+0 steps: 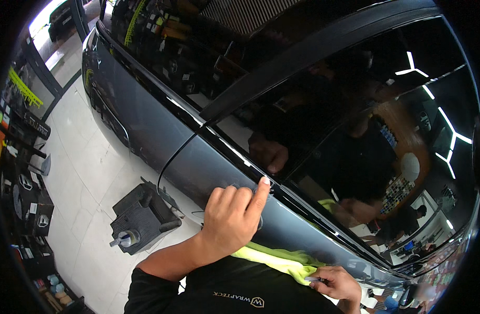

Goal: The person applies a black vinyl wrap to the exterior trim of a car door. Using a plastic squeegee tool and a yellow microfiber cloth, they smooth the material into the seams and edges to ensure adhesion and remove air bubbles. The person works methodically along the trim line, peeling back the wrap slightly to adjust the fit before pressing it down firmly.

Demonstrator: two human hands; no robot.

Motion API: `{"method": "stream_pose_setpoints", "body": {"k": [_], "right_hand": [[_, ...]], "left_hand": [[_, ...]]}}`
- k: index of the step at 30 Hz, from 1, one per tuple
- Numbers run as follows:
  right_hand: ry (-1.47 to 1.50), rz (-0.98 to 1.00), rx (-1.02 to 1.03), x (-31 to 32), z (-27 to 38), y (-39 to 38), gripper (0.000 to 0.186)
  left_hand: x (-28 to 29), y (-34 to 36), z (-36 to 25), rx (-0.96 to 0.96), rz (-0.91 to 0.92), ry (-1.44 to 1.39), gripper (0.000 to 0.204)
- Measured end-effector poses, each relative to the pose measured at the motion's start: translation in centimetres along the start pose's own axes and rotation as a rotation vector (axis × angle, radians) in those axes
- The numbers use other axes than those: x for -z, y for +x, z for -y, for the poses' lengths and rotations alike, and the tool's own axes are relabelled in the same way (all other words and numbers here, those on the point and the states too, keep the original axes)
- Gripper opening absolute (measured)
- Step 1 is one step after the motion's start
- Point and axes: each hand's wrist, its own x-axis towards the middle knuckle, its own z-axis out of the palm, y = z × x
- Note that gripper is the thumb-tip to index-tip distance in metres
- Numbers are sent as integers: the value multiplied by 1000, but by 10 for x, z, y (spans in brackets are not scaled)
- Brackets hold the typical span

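Observation:
My left hand [230, 215] reaches across the grey car door [190, 170]. Its index finger is stretched out, the tip touching the glossy black trim strip [239, 155] under the side window; the other fingers are curled, and nothing shows in them. Low on the right, my right hand [336, 283] is closed on a small slender tool [314, 279] with a grey tip; its kind is hard to make out. A yellow-green cloth [274, 260] lies between my body and the door, bunched against the right fingers. Whether those fingers also grip it is partly hidden.
Dark window glass [323, 136] mirrors the room and my hands. On the pale tiled floor [88, 209] a black step-like stand [146, 215] carries a clear bottle [126, 238]. Dark shelving with boxes [36, 214] lines the left. A door mirror [408, 295] is at lower right.

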Motion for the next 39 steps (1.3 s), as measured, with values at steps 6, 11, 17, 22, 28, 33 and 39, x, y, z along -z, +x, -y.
{"method": "stream_pose_setpoints", "body": {"k": [6,11,17,22,28,33,39], "right_hand": [[1,56,20,11,3,4,24],[-74,-102,-67,35,48,-5,28],[63,-484,317,37,41,1,29],[-156,-713,228,46,68,34,26],[-351,-804,522,45,92,104,21],[-478,-755,520,37,125,138,30],[-610,-717,482,29,156,174,53]], "left_hand": [[-2,8,-5,3,26,-42,49],[-8,4,-12,48,-65,-118,57],[-3,7,-12,119,-19,-112,58],[-4,3,-4,31,-47,-186,47],[-13,-15,5,23,-185,-334,32],[-9,-16,7,13,-162,-378,31],[-10,-23,9,20,-167,-324,30]]}}
